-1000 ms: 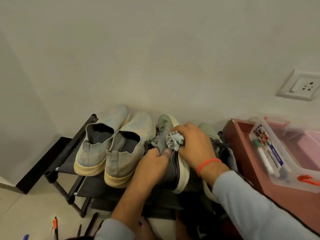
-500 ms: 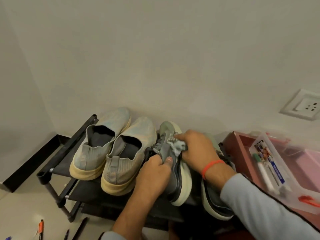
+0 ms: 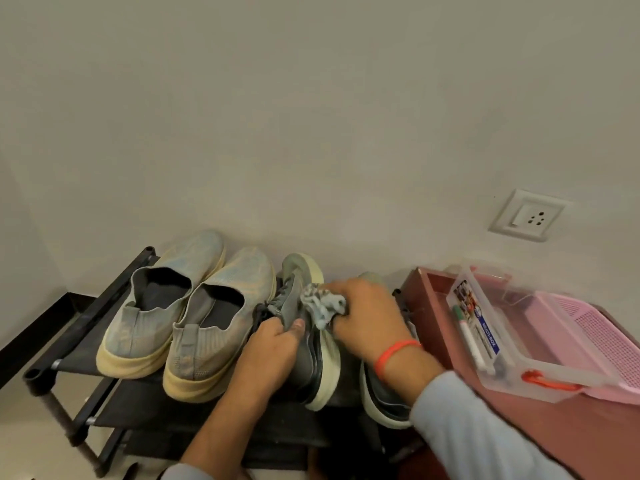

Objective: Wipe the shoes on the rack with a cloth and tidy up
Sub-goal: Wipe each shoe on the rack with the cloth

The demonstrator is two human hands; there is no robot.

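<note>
From the head camera, the shoe rack [image 3: 79, 337] sits low at about 7 o'clock against the wall. On its top shelf a pair of pale slip-on shoes [image 3: 183, 313] lies at the left, and just beside them, toward 6 o'clock, a grey sneaker [image 3: 308, 344] is tipped onto its side with its cream sole turned right. The left hand [image 3: 270, 348] grips this sneaker by its collar, fingers curled round the upper near the laces. The right hand [image 3: 370, 317] is closed round a bunched grey cloth [image 3: 323, 304] and presses it onto the sneaker's upper edge beside the sole. The sneaker's partner [image 3: 384, 400] lies under the right wrist, mostly hidden.

To wipe well, I judge the left hand should hold the sneaker firm while the cloth travels toe to heel along the sole rim, then turn the shoe to reach the other side. A fresh fold of cloth would likely lift dust better than the crumpled face.

At 3 o'clock a clear plastic box [image 3: 502, 337] and a pink basket [image 3: 595, 337] rest on a reddish cabinet [image 3: 554, 438].
</note>
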